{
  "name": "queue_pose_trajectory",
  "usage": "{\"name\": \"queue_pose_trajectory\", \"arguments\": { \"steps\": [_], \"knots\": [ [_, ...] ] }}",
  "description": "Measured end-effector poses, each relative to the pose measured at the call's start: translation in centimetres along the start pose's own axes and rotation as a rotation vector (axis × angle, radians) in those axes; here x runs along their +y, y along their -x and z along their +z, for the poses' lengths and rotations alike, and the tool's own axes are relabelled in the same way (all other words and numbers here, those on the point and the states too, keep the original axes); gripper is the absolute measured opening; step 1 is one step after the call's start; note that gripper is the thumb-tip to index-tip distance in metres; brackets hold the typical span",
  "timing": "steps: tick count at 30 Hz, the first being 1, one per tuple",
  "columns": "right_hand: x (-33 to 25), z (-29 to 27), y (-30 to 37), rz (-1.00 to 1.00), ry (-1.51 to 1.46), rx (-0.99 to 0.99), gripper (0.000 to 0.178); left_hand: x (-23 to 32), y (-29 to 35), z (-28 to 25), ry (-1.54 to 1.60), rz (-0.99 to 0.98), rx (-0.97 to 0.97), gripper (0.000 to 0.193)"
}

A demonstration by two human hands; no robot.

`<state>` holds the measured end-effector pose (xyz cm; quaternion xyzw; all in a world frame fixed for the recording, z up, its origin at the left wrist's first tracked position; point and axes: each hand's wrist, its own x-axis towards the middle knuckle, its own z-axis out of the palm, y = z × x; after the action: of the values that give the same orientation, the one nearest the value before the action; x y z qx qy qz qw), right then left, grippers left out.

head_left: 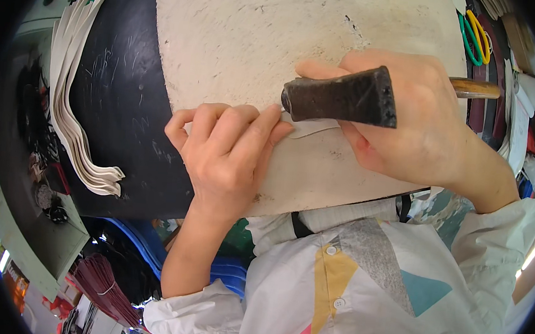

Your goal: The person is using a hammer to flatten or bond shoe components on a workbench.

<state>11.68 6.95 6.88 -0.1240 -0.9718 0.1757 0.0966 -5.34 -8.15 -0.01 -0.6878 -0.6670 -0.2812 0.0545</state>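
My right hand (429,122) is closed round a hammer (346,101) with a dark, worn metal head and a wooden handle that sticks out to the right. The hammer's narrow end points left, close to the fingertips of my left hand (228,145). With bent fingers pressed together, my left hand pinches a thin white strip (307,127), which lies on a pale, scuffed board (238,47). The strip runs right, under the hammer head, and its far part is hidden by my right hand.
A bundle of long white strips (73,104) lies at the left on the black tabletop (121,88). Green and yellow loops (478,38) sit at the far right. Below left are a grey drawer (63,249), blue plastic (141,245) and a tied maroon bundle (101,286).
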Motion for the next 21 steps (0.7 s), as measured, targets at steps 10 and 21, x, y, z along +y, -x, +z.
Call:
{"name": "queue_pose_trajectory", "arguments": {
  "steps": [10,21],
  "knots": [
    [-0.5,0.0,-0.6,-0.005,0.026,-0.048,0.054,1.3,0.1,0.0,-0.108,-0.041,0.046,0.02],
    [-0.4,-0.3,-0.8,-0.089,0.047,-0.103,0.05,2.7,0.9,-0.3,-0.182,-0.113,0.009,0.02]
  ]
}}
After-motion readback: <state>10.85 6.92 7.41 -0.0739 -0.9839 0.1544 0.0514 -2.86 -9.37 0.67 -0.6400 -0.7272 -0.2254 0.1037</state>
